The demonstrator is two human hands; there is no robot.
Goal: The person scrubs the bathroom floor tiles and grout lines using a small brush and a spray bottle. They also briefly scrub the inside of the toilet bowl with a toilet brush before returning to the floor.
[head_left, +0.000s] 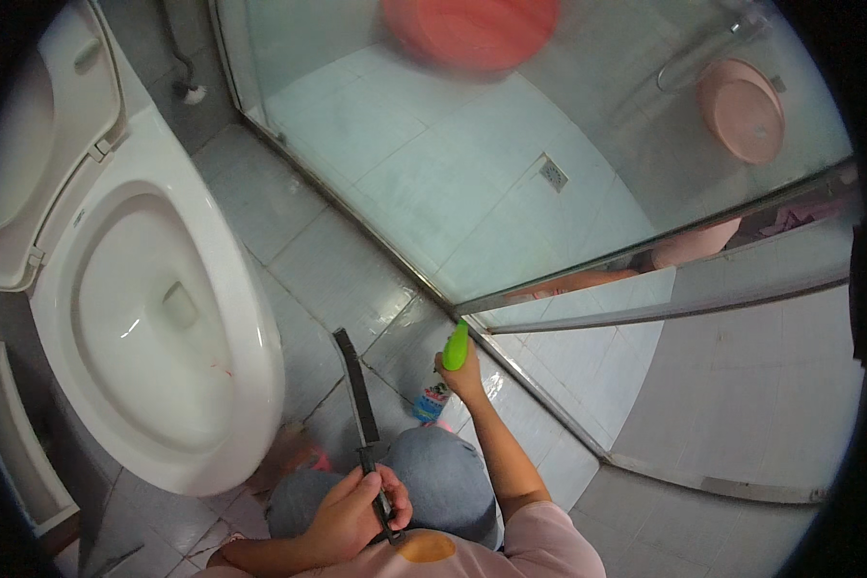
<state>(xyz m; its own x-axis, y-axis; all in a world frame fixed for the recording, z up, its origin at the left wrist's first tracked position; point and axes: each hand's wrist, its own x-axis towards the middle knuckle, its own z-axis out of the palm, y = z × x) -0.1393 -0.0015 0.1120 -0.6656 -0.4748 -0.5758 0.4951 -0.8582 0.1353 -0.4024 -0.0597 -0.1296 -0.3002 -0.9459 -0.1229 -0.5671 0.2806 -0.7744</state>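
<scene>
My left hand (pixel 361 508) is closed round the black handle of a long, narrow brush (pixel 358 390), held in front of my lap. Its dark bristle strip points away from me over the floor tiles. In my right hand (pixel 463 374), stretched forward, is a spray bottle (pixel 431 402) with a bright green spray head and a blue, patterned body. The green head is close to the metal bottom track (pixel 535 392) of the shower enclosure; whether it touches the track, I cannot tell. My right fingers partly hide the bottle's neck.
On the left stands a white toilet (pixel 250 356) with its lid raised. Glass shower panels (pixel 376 164) rise ahead and to the right. Behind the glass are a red basin (pixel 472 34), a pink basin (pixel 742 111) and a floor drain (pixel 553 173). A toilet brush (pixel 193 93) stands by the far wall.
</scene>
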